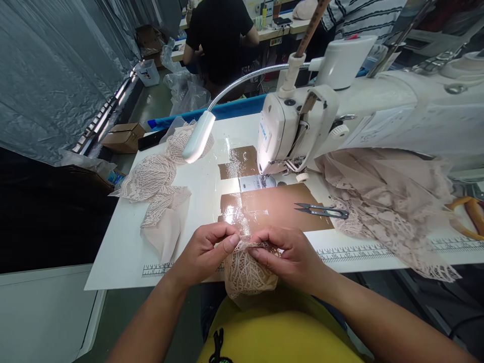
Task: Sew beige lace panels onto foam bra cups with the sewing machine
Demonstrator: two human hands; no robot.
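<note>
Lace piece (249,276) hanging below fingers (229,243), top edge pinched by left hand (206,252) and right hand (291,254), at bench (117,252) front edge, thread snips (324,210) lying beyond right hand

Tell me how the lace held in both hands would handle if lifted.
The lace would likely be floppy: it bunches where the left hand and right hand pinch it. It's probably light, given its openwork pattern. Those gaps might snag on something pointed, like the snips.
</note>
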